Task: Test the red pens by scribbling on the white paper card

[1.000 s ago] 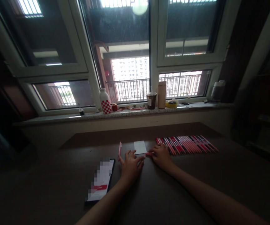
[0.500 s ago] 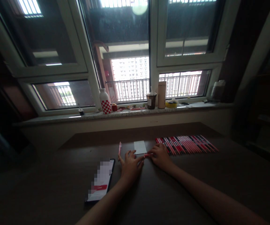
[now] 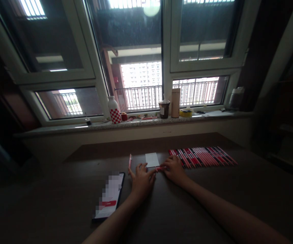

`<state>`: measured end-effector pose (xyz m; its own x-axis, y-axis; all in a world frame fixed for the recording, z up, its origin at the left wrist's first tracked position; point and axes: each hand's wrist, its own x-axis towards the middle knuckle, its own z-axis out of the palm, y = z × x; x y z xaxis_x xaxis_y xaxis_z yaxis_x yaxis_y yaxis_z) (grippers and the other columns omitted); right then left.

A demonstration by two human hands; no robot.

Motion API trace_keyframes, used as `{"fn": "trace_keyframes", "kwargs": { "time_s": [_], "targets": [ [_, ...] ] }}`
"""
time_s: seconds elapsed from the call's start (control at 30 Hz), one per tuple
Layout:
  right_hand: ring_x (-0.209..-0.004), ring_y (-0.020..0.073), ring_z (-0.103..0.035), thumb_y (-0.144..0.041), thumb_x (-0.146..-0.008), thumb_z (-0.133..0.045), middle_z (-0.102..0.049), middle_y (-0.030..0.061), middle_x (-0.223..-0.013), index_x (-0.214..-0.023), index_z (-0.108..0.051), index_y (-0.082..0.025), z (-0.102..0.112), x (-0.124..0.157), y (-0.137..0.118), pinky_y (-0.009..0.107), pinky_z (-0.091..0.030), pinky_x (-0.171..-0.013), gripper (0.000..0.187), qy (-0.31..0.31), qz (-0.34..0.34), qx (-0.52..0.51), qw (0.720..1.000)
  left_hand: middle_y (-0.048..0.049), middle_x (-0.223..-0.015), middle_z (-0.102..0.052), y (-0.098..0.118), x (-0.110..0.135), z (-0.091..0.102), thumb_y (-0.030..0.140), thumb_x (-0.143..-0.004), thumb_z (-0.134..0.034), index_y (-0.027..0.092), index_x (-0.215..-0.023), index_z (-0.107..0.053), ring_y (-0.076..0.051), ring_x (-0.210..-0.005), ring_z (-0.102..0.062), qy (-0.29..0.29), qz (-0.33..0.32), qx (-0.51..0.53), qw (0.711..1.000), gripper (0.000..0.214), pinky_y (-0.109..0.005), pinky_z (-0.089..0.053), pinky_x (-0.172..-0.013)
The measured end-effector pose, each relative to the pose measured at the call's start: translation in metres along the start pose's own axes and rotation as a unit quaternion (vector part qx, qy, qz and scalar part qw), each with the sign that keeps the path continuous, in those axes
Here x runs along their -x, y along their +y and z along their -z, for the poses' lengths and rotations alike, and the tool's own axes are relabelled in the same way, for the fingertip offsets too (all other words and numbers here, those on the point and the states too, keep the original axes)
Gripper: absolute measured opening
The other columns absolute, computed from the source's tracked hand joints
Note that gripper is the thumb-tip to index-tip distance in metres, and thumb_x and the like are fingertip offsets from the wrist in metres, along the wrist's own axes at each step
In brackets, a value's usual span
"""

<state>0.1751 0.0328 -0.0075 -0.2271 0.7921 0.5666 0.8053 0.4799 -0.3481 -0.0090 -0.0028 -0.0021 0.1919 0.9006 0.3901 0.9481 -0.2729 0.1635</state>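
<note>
My right hand (image 3: 174, 169) has its fingers closed round a short-looking stretch of a pink-red pen (image 3: 159, 168), which lies crosswise just above the dark table; the fingers hide part of it. My left hand (image 3: 141, 180) rests on the table with fingers spread, its thumb at the left end of that pen. Another pink pen (image 3: 130, 160) lies nearly upright in view beyond the left hand's outermost finger, which reaches its near end. Between and just beyond the hands is a small white square of paper (image 3: 152, 160).
A row of pink, red and black pens (image 3: 202, 157) lies side by side at the right. A phone (image 3: 111, 196) with a lit screen lies left of my left forearm. On the windowsill stand a checkered bottle (image 3: 115, 112), a lidded cup (image 3: 164, 110) and a tan flask (image 3: 175, 103).
The pen in my right hand has shifted very slightly, its left end now nearer my left thumb. Both hands stay in nearly the same place.
</note>
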Motion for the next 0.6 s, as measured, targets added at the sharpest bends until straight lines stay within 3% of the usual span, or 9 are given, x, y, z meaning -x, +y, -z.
{"fn": "trace_keyframes", "kwargs": {
  "time_s": [0.23, 0.6],
  "targets": [
    [-0.099, 0.0233, -0.048, -0.034, -0.081, -0.067, -0.070, 0.0009, -0.086, -0.082, -0.074, -0.028, -0.0018, 0.0002, 0.0010, 0.041, -0.026, -0.095, 0.009, -0.003, 0.002, -0.007, 1.000, -0.0036, -0.133, -0.052, 0.0000, -0.0006, -0.0014, 0.043, -0.088, -0.048, 0.049, -0.110, -0.062, -0.030, -0.128, -0.037, 0.004, -0.001, -0.014, 1.000, 0.027, -0.072, -0.008, -0.102],
    [-0.098, 0.0232, -0.047, -0.025, -0.079, -0.067, -0.069, 0.0016, -0.085, -0.084, -0.074, -0.027, -0.0006, -0.0006, 0.0011, 0.041, -0.025, -0.096, 0.009, -0.001, -0.004, -0.015, 1.000, -0.0032, -0.133, -0.052, 0.0005, -0.0002, 0.0004, 0.044, -0.088, -0.047, 0.046, -0.111, -0.062, -0.030, -0.127, -0.037, 0.001, 0.002, -0.007, 1.000, 0.028, -0.072, -0.009, -0.102]
  ]
}}
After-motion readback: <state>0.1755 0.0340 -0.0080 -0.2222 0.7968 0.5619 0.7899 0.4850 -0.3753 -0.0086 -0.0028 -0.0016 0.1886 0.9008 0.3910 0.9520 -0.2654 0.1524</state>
